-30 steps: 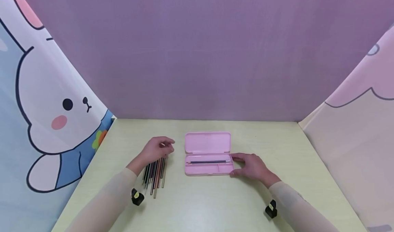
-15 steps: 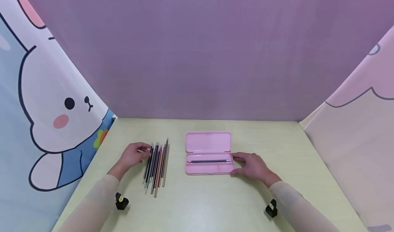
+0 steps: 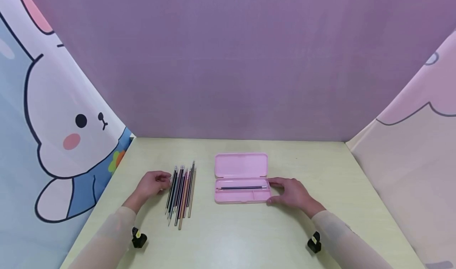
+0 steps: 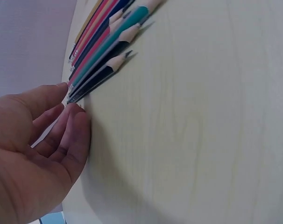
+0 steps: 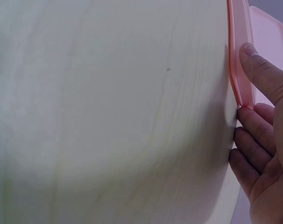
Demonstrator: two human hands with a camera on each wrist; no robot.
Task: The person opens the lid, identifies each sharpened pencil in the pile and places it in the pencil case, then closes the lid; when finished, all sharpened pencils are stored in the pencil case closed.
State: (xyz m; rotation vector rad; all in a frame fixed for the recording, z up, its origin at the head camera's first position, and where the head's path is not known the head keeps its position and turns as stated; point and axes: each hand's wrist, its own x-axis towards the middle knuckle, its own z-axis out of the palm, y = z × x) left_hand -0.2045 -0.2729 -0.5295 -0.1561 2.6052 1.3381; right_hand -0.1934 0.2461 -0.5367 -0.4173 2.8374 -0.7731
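My left hand (image 3: 151,185) is beside the upper left end of a loose bundle of pencils (image 3: 182,193) on the table. In the left wrist view its thumb and loosely bent fingers are right at the end of the outermost dark pencil (image 4: 97,81), not closed on it. A pink pencil case (image 3: 228,197) lies with its lid (image 3: 240,165) laid back. One dark striped pencil (image 3: 242,187) rests lengthwise in its rear compartment. My right hand (image 3: 293,193) grips the case's right end, thumb at the front corner and fingers at the back.
Both hands work over a pale wood-grain table (image 3: 228,237). A purple backdrop (image 3: 242,63) rises behind it, with a rabbit-print cloth (image 3: 60,114) at the left and a pink and cream cloth (image 3: 420,142) at the right.
My left hand has moved left and toward me, from over the pencils' far ends to their left side. My right hand and the case stay in place.
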